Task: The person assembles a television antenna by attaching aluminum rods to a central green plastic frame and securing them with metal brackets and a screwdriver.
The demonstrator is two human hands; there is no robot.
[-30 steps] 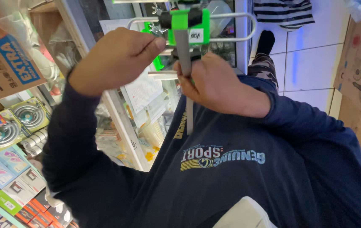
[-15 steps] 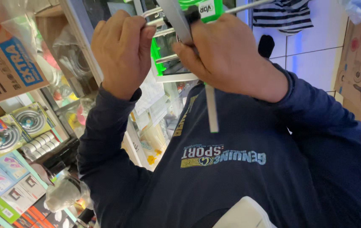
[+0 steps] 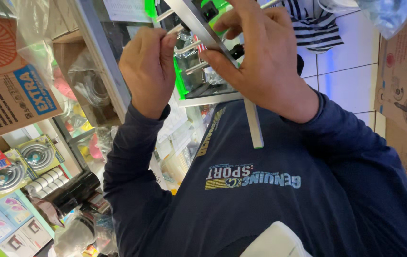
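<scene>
So you've got the silver metal antenna with green plastic clips [image 3: 213,52] held up between both hands, above your chest in the navy sweatshirt [image 3: 260,190]. Your left hand [image 3: 148,66] is curled, pinching one of the thin cross rods at its end. Your right hand [image 3: 260,57] wraps over the flat centre bar, thumb under it, and the bar's tail sticks out below your wrist. Packed shop shelves [image 3: 27,181] sit off to your left.
</scene>
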